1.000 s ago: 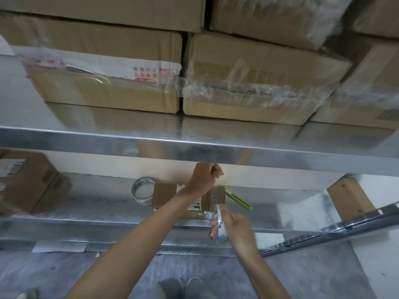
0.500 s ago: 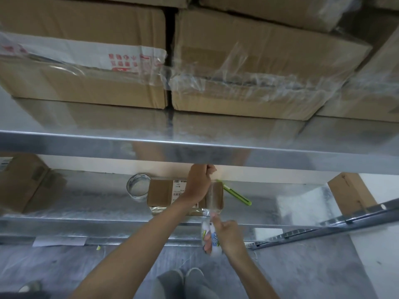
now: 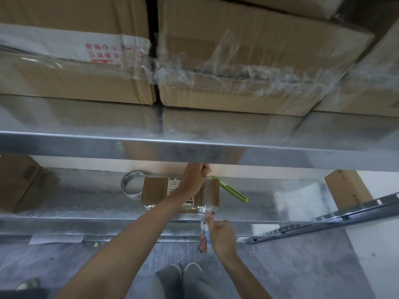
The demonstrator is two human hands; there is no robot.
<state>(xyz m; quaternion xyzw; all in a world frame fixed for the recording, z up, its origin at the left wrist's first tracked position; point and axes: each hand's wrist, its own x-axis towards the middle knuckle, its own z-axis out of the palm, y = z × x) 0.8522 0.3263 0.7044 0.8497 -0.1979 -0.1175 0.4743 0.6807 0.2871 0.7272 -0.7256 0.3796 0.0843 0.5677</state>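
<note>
Our left hand (image 3: 195, 180) pinches the clear tape (image 3: 209, 194) over the small carton (image 3: 155, 193) at the shelf's (image 3: 75, 203) front edge. Our right hand (image 3: 220, 236) clenches the tape roll (image 3: 204, 230). The tape is light, sticky and easily creased, so it is best held at the roll and the free end.

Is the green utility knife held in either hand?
No, the green utility knife lies on the lower shelf right of the small cardboard box.

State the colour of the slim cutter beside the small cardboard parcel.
The slim plastic cutter is lime green; head view shows it.

Left hand (image 3: 194, 180) holding clear tape (image 3: 208, 196) over small box (image 3: 155, 190), right hand (image 3: 220, 234) gripping probable tape roll (image 3: 205, 231)
</note>
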